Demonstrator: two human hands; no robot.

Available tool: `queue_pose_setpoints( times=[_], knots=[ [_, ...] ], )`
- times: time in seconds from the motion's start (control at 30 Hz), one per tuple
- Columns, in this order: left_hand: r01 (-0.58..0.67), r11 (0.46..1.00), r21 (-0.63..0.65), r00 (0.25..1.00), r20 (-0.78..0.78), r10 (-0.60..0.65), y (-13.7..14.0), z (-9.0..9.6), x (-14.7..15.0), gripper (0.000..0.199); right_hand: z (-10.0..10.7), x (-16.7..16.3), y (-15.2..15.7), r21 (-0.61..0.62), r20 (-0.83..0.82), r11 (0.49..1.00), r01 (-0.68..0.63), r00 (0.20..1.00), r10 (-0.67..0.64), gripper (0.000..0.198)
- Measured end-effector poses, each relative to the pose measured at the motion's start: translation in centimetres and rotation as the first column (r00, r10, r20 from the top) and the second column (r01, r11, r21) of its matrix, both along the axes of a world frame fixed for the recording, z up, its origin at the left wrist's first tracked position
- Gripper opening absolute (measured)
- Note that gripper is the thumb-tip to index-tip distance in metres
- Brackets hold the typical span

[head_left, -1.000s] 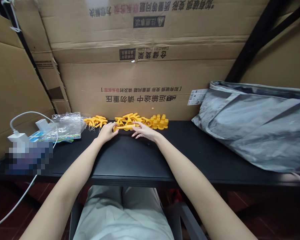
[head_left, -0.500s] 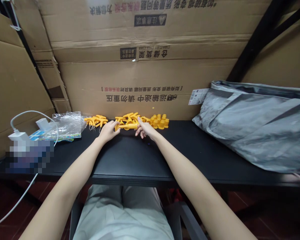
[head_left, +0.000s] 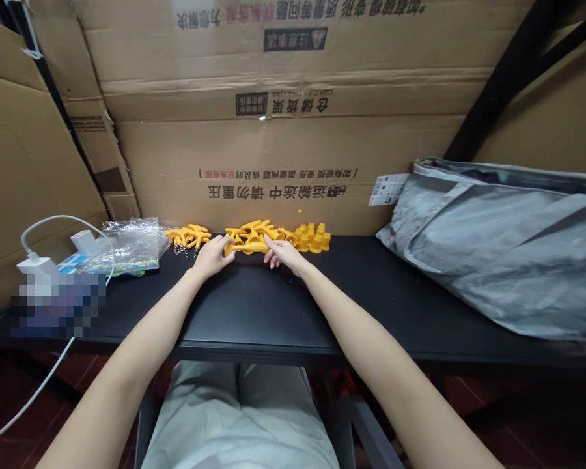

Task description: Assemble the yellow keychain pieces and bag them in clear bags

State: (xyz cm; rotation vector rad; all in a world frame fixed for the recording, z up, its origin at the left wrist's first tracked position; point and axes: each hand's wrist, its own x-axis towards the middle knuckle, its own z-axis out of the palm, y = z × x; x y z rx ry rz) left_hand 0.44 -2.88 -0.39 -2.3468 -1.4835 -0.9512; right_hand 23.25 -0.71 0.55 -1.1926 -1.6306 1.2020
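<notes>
A yellow plastic corkscrew lies level between my hands, just above the black table near the cardboard. My left hand is closed on its handle end. At the other end, my right hand pinches the yellow body with thumb and fingers. Its metal spiral does not show. Behind it rests a pile of yellow T-handled corkscrew pieces, partly covered by my hands. Left of my left hand, several yellow handles lie with bare metal spirals. Yellow hollow sleeves stand in a cluster beyond my right hand.
Cardboard walls off the back of the black table. Clear plastic bags, a white charger with its cable, and a blurred-out object are at left. A grey bag takes up the right side.
My right thumb has come down and the fingers have closed on the corkscrew's right end. My left hand keeps its hold almost unmoved.
</notes>
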Motion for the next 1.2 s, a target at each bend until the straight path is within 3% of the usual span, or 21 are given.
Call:
queue_pose_setpoints(
  times=[0.13,0.27,0.4,0.6,0.87,1.2],
  knots=[
    [0.007,1.000,-0.017,1.000,0.028,-0.007,0.0,0.0,-0.2,0.023,0.1,0.4,-0.1,-0.025,-0.013,1.000,-0.015,1.000,0.014,0.034],
    [0.009,0.999,-0.043,1.000,0.028,-0.008,0.0,0.0,-0.4,0.026,0.0,0.7,-0.2,0.051,-0.061,0.996,-0.067,0.996,0.071,0.047],
    [0.026,0.999,-0.038,0.999,0.033,-0.025,0.0,0.0,-0.4,0.030,0.1,0.5,-0.2,0.077,-0.079,0.995,-0.067,0.994,0.073,0.032],
    [0.048,0.998,-0.033,0.998,0.048,-0.046,0.1,-0.1,-0.3,0.029,0.2,0.2,-0.3,0.028,-0.075,0.999,-0.018,0.997,0.020,0.021],
    [0.036,0.998,-0.043,0.998,0.050,-0.034,0.1,-0.2,-0.3,0.029,0.0,-0.3,-0.3,-0.013,-0.032,1.000,0.020,0.999,-0.020,0.031],
    [0.025,0.997,-0.068,0.999,0.034,-0.022,0.2,-0.2,-0.3,0.030,0.1,0.4,-0.6,-0.050,-0.102,0.994,-0.092,0.991,0.087,0.021]
  ],
)
